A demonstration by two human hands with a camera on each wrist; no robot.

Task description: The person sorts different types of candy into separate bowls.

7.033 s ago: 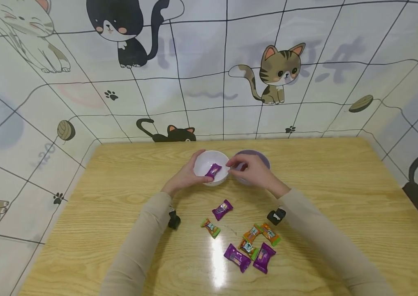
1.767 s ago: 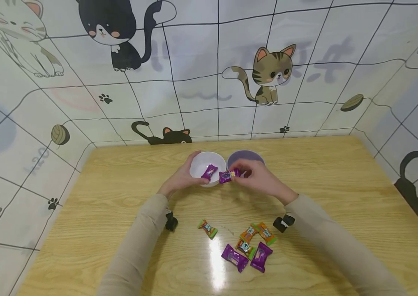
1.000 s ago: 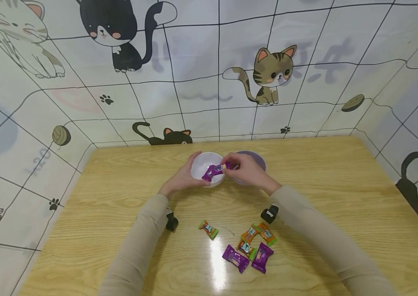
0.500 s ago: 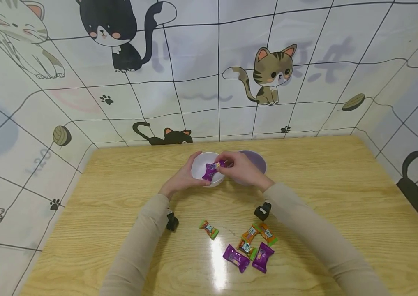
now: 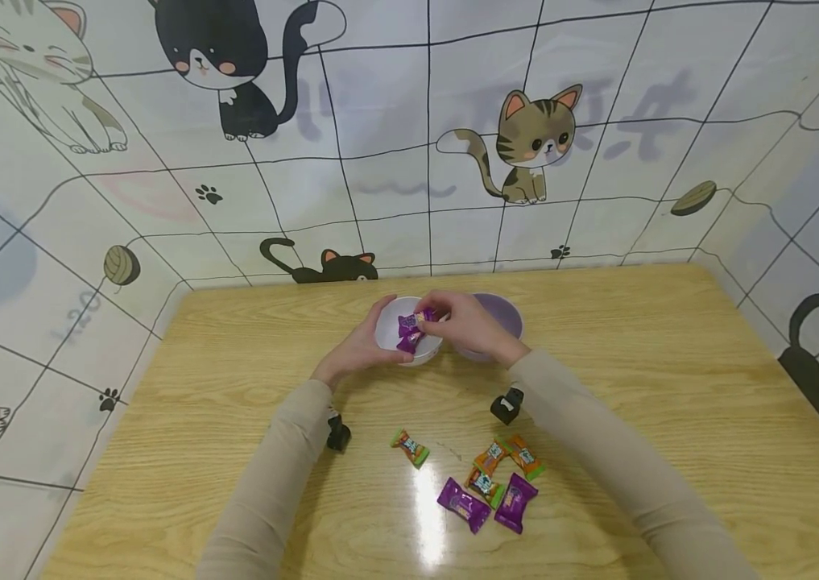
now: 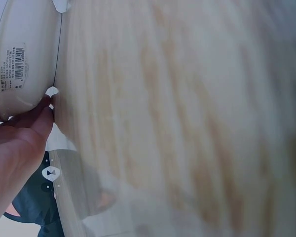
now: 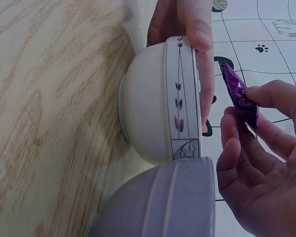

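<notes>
Toward the tabletop's (image 5: 670, 362) near edge, two purple candies (image 5: 463, 505) and four orange-green candies (image 5: 484, 486) lie loose; farther off, your right hand (image 5: 463, 325) has just shifted a held candy (image 5: 407, 324) from the rim inward over the white bowl (image 5: 388, 329), near the tabletop's far edge, so it is above the bowl but not yet in; that grip pinches it, your left hand (image 5: 361, 346) grips the bowl's side; the right wrist view shows the candy clear of the rim; only the left wrist view shows a barcode label (image 6: 18, 66).

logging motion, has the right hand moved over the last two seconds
Yes: in the head view, judged against the striped cat print, the right hand has moved left, further over the white bowl.
</notes>
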